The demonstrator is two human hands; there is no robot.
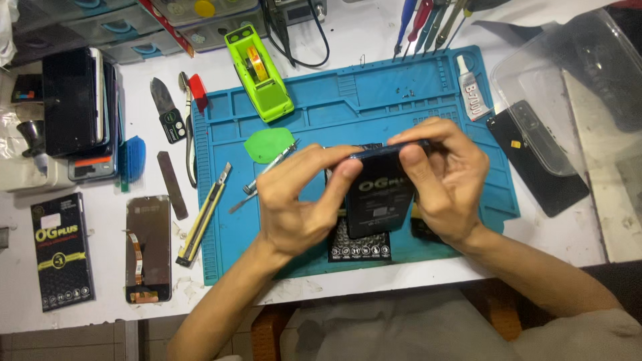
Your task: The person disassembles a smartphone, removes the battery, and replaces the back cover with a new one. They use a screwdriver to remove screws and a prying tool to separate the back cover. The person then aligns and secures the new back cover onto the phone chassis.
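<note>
head view, all places given relative to the blue silicone mat (pixel 348 100) on the white worktop (pixel 100 314). far left of the mat: one stack of phones (pixel 73 107), one flat black retail box (pixel 62 251), and one detached screen with orange flex cable (pixel 148 249). just off the mat's left edge: one blue pick (pixel 136 157), one metal spatula (pixel 172 184), one pair of cutters (pixel 189 127), and one yellow-and-black utility knife (pixel 204 215) lying across the edge. on the mat's upper left: one lime-green tape dispenser (pixel 257 73), one green pick (pixel 267 144) and one pair of tweezers (pixel 267 175). above the mat's centre, the left hand (pixel 294 200) and right hand (pixel 448 180) are both clamped on one blue phone frame (pixel 391 150), pinching its upper edge from either side, held edge-on over a black packet (pixel 378 194) and a second dark printed packet (pixel 359 244) resting on the mat. the step in hand appears to be working along the frame's edge, perhaps seating or separating a part; which, cannot be told. any further handling would call for even fingertip pressure along the thin edge without flexing it. on the mat's upper right: one glue tube (pixel 473 90); beyond its top edge, a row of about six screwdrivers (pixel 431 23). right of the mat: one black phone (pixel 535 157) partly under one clear plastic lid (pixel 568 87).
</note>
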